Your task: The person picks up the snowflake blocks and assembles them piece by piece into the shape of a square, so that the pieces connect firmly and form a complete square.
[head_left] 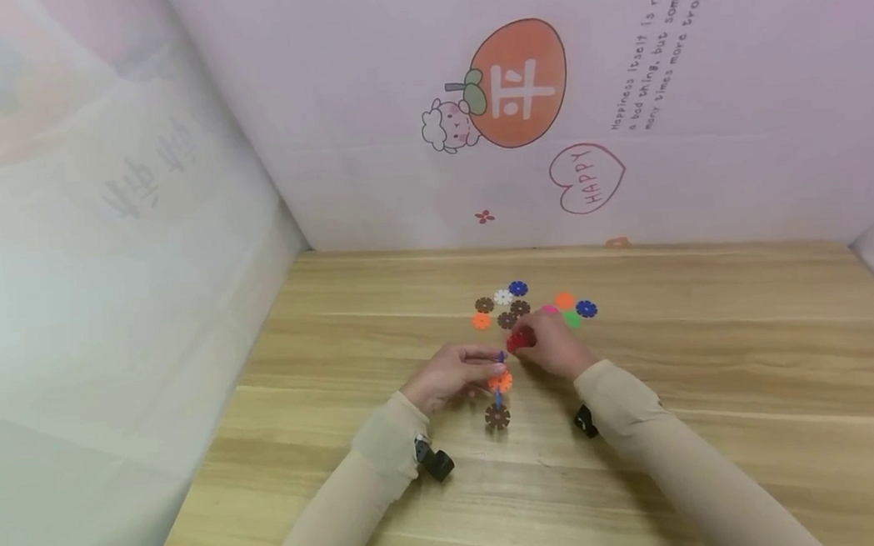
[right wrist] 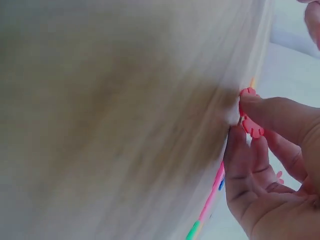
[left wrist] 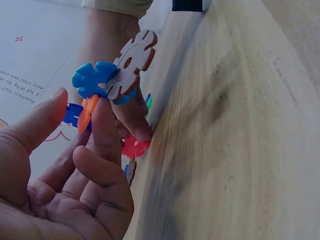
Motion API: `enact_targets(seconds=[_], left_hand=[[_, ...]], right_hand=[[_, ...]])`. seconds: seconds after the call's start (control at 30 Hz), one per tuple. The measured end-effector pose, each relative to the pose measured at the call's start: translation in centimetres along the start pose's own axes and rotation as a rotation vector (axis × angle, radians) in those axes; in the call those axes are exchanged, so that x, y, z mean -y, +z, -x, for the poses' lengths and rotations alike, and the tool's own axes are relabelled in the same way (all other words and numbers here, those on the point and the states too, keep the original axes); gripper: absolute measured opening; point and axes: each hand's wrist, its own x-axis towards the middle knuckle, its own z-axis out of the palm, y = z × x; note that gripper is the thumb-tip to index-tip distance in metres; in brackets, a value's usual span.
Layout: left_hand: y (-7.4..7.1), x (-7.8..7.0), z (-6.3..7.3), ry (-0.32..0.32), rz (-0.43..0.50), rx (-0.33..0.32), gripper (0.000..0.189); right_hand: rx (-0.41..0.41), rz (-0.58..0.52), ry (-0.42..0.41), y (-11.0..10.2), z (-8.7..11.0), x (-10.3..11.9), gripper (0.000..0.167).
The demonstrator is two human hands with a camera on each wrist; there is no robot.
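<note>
The left hand (head_left: 449,374) has a close, pinching grip on the chain (head_left: 501,383), over the worktop (head_left: 726,339); the right hand (head_left: 556,346) likewise pinches the red disc (head_left: 516,342), just right of the chain's far end. A skewed push could pop slots apart or swing the near brown disc (head_left: 498,417).

We see a wood-grained tabletop (head_left: 727,355) reaching a pale pinkish backdrop (head_left: 353,136), where a cartoon sheep (head_left: 452,127) is printed against an orange fruit (head_left: 556,61) (a white character (head_left: 529,92) marks its middle). Below the fruit we find an outlined heart (head_left: 587,179) reading "HAPPY", with slanted English lettering (head_left: 659,51) above right and a small red flower (head_left: 484,217) lower left. On our left stands a whitish panel (head_left: 132,325) with faint script (head_left: 144,172).
</note>
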Motion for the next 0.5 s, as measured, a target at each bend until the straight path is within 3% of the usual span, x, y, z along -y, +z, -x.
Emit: enact_targets(seconds=[0.23, 0.5], left_hand=[[0.1, -0.1, 0.0, 0.006, 0.0, 0.013, 0.042], [0.3, -0.2, 0.1, 0.03, -0.037, 0.031, 0.041]], right_hand=[[0.014, -0.224, 0.041, -0.8, 1.6, -0.5, 0.013], [0.029, -0.436, 0.094, -1.9, 2.8, 0.5, 0.022]])
